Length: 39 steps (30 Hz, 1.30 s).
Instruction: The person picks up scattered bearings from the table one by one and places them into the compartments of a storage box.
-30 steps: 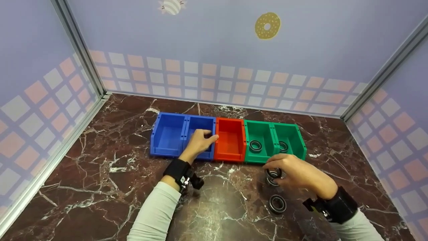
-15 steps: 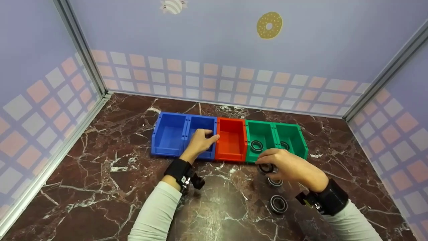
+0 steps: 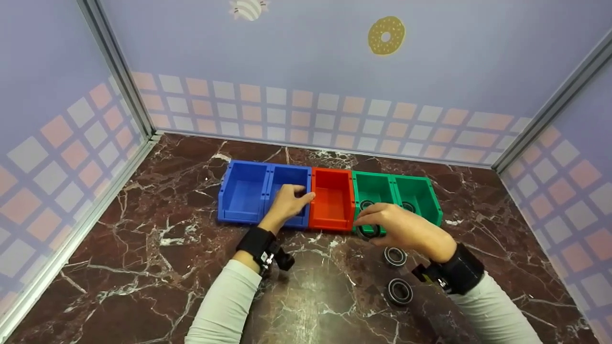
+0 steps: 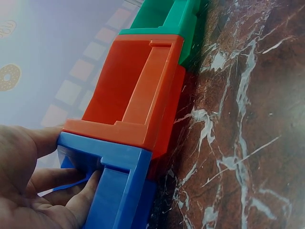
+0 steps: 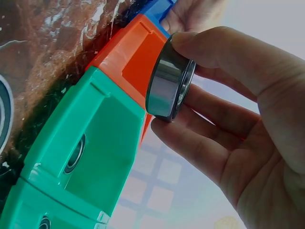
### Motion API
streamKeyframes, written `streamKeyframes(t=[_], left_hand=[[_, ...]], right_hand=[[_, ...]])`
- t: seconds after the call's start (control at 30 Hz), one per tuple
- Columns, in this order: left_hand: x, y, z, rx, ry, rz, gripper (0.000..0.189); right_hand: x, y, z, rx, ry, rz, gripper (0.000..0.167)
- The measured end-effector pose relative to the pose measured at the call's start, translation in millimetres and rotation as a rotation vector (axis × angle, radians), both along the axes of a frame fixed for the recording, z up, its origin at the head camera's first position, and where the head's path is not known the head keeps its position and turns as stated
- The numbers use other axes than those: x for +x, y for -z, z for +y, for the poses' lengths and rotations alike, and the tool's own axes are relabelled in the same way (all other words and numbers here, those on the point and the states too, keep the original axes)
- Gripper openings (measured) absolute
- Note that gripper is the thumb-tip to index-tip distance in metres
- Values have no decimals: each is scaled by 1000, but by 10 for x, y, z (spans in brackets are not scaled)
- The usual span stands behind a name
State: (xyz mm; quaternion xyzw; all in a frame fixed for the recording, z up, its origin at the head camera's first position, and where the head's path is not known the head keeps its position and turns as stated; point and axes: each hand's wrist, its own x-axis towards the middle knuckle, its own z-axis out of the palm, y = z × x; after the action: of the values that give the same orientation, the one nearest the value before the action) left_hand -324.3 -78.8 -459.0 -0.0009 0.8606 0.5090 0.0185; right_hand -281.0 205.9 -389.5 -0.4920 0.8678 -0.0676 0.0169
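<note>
In the head view my left hand (image 3: pixel 286 204) reaches into the right of two blue bins (image 4: pixel 113 198). Its thumb and fingers pinch that bin's side wall, beside the red bin (image 3: pixel 331 193). My right hand (image 3: pixel 410 230) holds a ball bearing (image 5: pixel 163 88) between thumb and fingertips, near the front edge of the left green bin (image 5: pixel 112 138). Inside this bin lies another bearing (image 5: pixel 75 153), partly hidden by the right hand in the head view. A further bearing (image 3: pixel 408 207) lies in the right green bin (image 3: pixel 415 191).
Two loose bearings, a nearer one (image 3: pixel 399 292) and a farther one (image 3: pixel 395 256), lie on the dark marbled table (image 3: pixel 143 267) below the right hand. At the far left of the row is the other blue bin (image 3: pixel 244 191). Printed panels (image 3: pixel 311 57) wall in the table.
My right hand has carried its bearing left and away from me, from over the loose bearings to the left green bin's front. The left hand keeps its grip on the blue bin.
</note>
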Motion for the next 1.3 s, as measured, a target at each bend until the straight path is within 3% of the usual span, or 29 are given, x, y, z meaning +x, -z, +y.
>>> streamKeyframes(t=[0.37, 0.8, 1.3], left_hand=[[5, 4, -6, -8, 7, 45, 48], [10, -12, -4, 13, 2, -24, 53], [-4, 11, -1, 36, 6, -42, 55]], right_hand=[[-120, -102, -161, -6, -29, -2, 41], [-234, -178, -291, -17, -32, -7, 42], [-361, -220, -483, -16, -55, 32, 41]])
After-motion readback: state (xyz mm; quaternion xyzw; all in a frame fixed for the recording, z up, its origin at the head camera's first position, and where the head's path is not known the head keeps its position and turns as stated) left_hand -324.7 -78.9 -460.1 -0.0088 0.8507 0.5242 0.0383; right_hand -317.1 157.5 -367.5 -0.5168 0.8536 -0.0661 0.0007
